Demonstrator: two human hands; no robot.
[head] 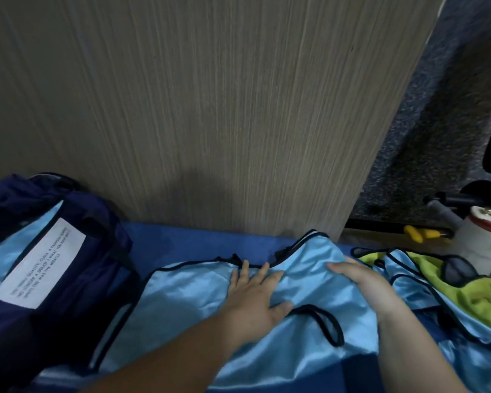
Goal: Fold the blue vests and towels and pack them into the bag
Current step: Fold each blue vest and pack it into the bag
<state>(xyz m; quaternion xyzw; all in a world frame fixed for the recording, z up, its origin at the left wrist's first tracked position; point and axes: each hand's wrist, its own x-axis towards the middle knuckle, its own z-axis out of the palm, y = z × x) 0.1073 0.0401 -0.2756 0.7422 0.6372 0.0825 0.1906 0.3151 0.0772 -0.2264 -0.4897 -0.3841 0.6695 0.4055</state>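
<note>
A light blue vest [187, 304] with black trim lies spread on the blue surface in front of me. My left hand [253, 296] rests flat on its middle with fingers apart, pressing the fabric near the neckline. My right hand [363, 282] lies palm down on the vest's right part, fingers curved over a raised fold. At the left stands a dark navy bag [77, 251] with a white label, and light blue fabric shows inside it. More light blue vests [414, 287] and a lime green towel [476, 296] lie heaped at the right.
A tall wood-grain panel [199, 109] rises right behind the blue surface [187, 242]. At the far right stand a white container [482, 239] with a dark red band, a yellow-handled tool [414, 232] and dark speckled flooring.
</note>
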